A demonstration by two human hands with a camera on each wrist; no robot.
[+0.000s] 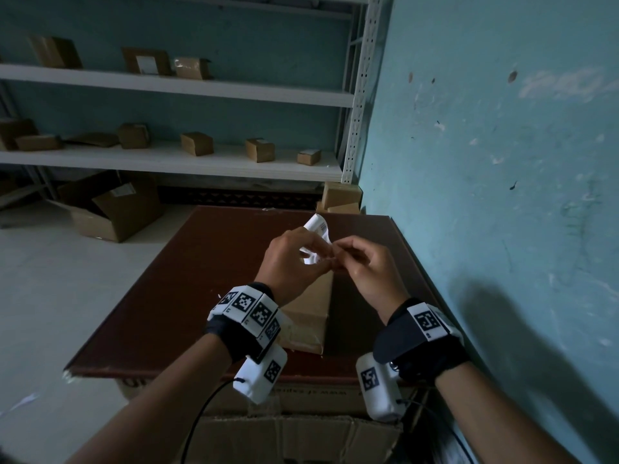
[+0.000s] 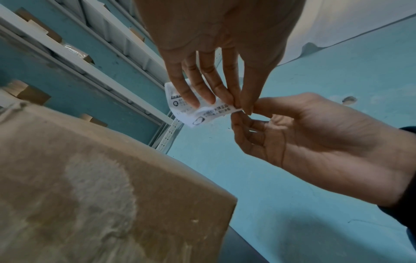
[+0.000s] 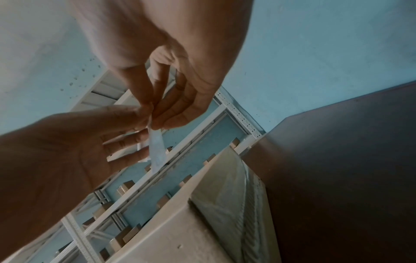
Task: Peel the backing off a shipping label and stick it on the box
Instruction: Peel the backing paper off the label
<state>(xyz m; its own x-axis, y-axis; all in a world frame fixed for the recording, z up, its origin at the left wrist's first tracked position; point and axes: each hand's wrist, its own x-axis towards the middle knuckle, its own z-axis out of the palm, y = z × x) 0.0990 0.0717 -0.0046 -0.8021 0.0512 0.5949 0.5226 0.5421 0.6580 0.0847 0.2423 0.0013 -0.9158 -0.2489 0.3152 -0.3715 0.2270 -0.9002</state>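
Shipping label (image 1: pixel 315 241): white, curled, printed in black, held in the air above the table, over the far end of the box and not touching it. Left hand (image 1: pixel 291 259): grasps the label, thumb on one face and fingers (image 2: pixel 191 94) spread across the printed face. Right hand (image 1: pixel 365 262): thumb and fingertips pinch the label's right-hand corner, just against the left thumb; whether backing and label have begun to part cannot be told, though the right wrist view shows a narrow pale strip (image 3: pixel 157 151) hanging below the pinch. Box (image 1: pixel 310 316): brown cardboard, lying on the table beneath both hands, its top bearing a torn, paler patch (image 2: pixel 99 195) in the left wrist view. Table (image 1: pixel 187 289): dark reddish-brown top, set against the blue wall (image 1: pixel 502 162) on the right. Wrist bands (image 1: pixel 249 309): black, with white marker blocks, one on each forearm. Shelving (image 1: pixel 174 159): white metal, at the far left, carrying several small cardboard boxes. Open carton (image 1: pixel 110 209): on the floor below the shelves, far left.
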